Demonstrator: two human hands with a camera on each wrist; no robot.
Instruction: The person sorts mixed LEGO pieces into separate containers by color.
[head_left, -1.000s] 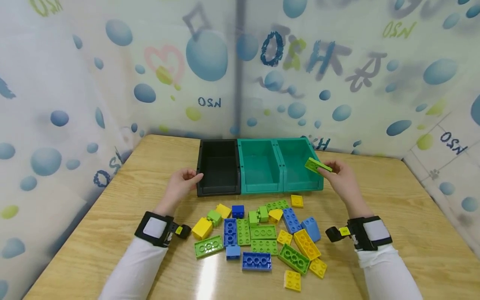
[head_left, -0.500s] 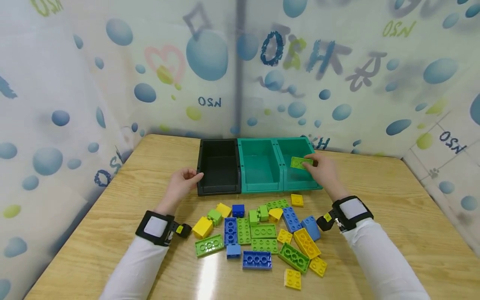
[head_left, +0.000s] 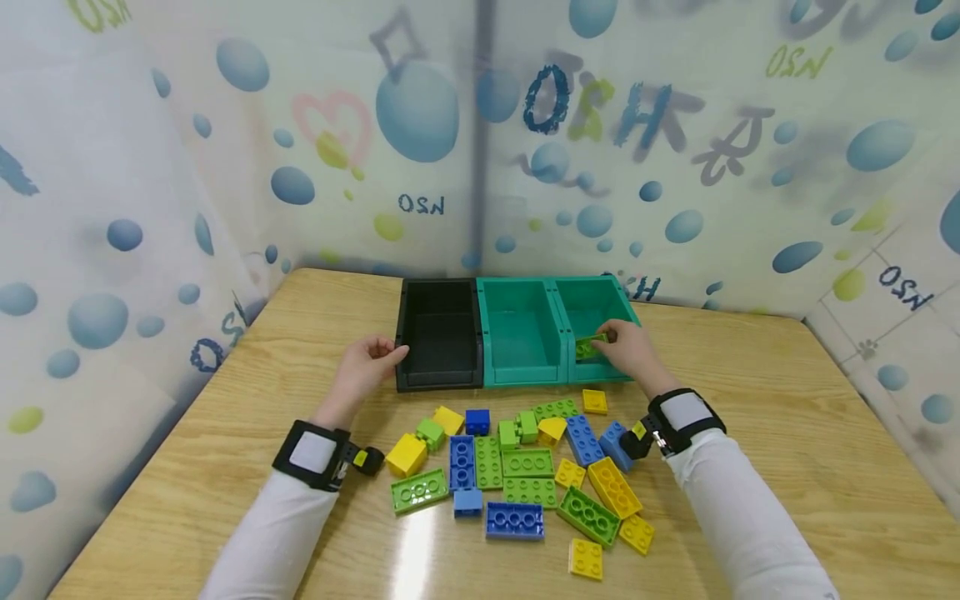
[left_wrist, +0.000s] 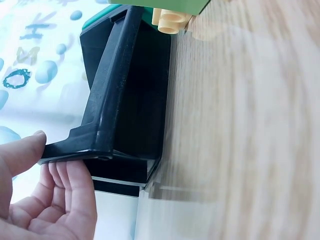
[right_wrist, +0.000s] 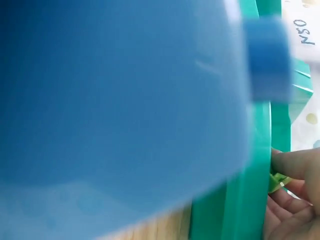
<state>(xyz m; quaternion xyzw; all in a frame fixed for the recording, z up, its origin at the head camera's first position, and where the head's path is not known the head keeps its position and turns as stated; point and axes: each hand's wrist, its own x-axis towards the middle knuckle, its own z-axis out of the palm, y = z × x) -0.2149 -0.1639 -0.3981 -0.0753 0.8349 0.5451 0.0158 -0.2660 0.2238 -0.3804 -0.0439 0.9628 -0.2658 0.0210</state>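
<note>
My left hand (head_left: 363, 371) pinches the left rim of the black bin (head_left: 440, 380). In the left wrist view the thumb lies above the black rim (left_wrist: 95, 135) and the curled fingers below it. Inside the right-hand teal bin (head_left: 596, 373), my right hand (head_left: 633, 354) holds a green building brick (head_left: 587, 347) low, between thumb and fingers. Only a sliver of that brick (right_wrist: 276, 183) shows in the right wrist view. A blurred blue brick (right_wrist: 125, 100) close to the camera covers most of that view.
Loose building bricks lie before the bins, among them a blue brick (head_left: 514, 521), a yellow brick (head_left: 613, 489) and a green brick (head_left: 418, 491). The middle teal bin (head_left: 522, 375) stands against the black one. A printed curtain (head_left: 337, 233) hangs behind the wooden table (head_left: 787, 400).
My right hand has carried the green brick left from the right teal bin's right edge, then down into that bin. My left hand stays on the black bin.
</note>
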